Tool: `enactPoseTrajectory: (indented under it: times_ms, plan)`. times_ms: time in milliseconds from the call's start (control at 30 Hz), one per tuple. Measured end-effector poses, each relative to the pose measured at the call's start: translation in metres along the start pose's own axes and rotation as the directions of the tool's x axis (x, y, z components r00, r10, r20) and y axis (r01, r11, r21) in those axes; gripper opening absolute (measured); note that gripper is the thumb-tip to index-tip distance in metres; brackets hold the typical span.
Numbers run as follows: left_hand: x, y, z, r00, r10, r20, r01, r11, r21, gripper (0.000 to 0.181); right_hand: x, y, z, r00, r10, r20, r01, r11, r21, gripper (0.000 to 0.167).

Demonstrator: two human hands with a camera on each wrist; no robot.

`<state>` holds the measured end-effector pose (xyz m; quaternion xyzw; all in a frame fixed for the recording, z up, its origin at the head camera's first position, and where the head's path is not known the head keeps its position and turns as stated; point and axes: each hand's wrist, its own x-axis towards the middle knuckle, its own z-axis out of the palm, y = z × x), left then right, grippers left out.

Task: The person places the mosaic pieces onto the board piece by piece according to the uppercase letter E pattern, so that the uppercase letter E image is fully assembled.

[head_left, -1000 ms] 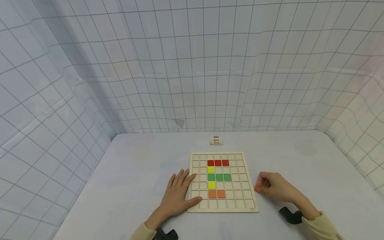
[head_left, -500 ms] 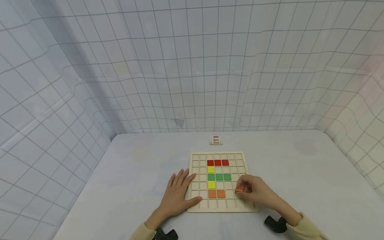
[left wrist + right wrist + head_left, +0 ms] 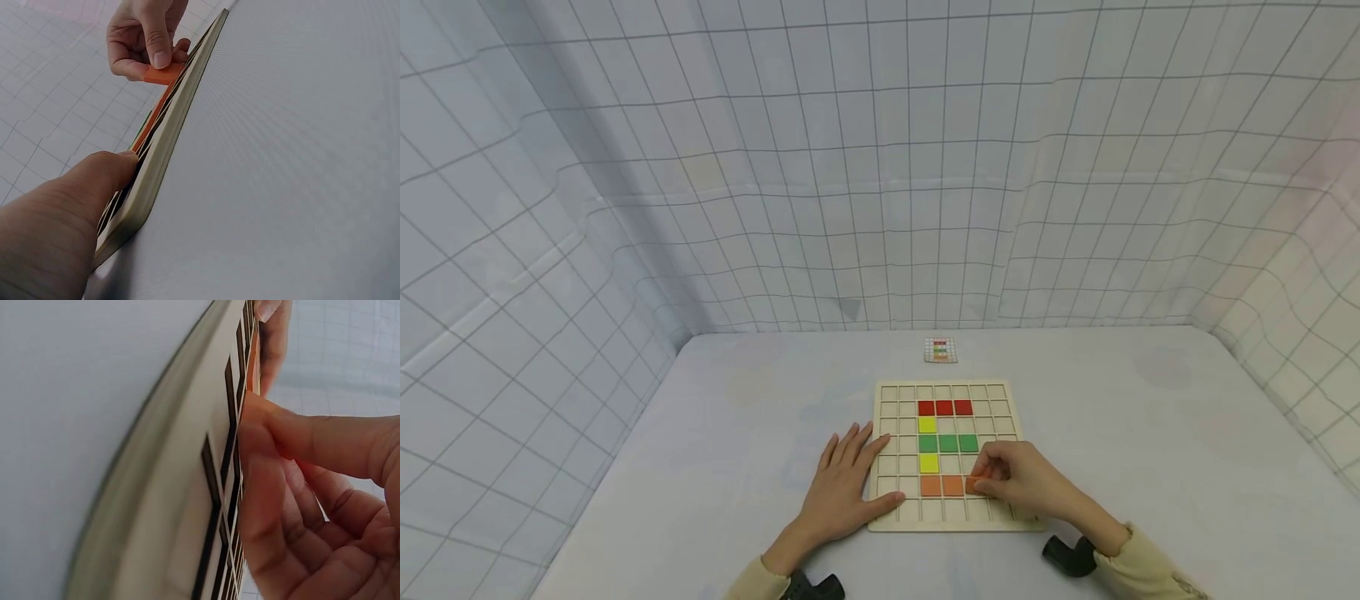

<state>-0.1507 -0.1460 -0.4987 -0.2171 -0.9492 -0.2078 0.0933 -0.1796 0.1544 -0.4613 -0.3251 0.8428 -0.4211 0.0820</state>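
A cream grid board lies flat on the white table. My right hand pinches an orange square tile between thumb and fingers, low over the board, beside two orange tiles set in one row. In the left wrist view the held tile stands tilted at the grid. Spread flat, my left hand rests on the board's left edge, its thumb on the frame. Three red tiles, three green tiles and two yellow tiles sit in other cells.
Behind the board lies a small card printed with a coloured grid pattern. White grid-lined curtains enclose the table at the back and both sides. A black wrist device sits below the right hand.
My right hand has moved left from beside the board to over its lower row, carrying the orange tile up to the two orange ones. My left hand has stayed in place.
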Motion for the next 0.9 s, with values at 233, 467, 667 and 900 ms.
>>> enactPoseTrajectory:
  times_ms: [233,467,667,900]
  plan:
    - [0.0001,0.0009,0.0001,1.0,-0.004,0.006,0.004,1.0,-0.002,0.08,-0.0023,-0.0007,0.0011,1.0,0.006,-0.031,-0.009,0.996,-0.092,0.011]
    - [0.0011,0.0011,0.001,1.0,-0.004,0.018,0.004,1.0,0.014,0.082,-0.0047,-0.0059,0.0027,0.996,0.026,-0.085,-0.045,0.973,-0.227,0.012]
    - [0.0003,0.0003,0.0016,1.0,-0.012,0.022,0.012,1.0,-0.009,0.082,-0.0051,-0.0065,0.0016,0.997,0.038,-0.063,-0.052,0.97,-0.236,0.008]
    - [-0.0012,-0.0018,0.0026,0.999,-0.025,0.027,0.026,0.999,-0.019,0.083,-0.0047,-0.0048,0.0026,0.998,0.065,-0.01,-0.066,0.97,-0.234,0.009]
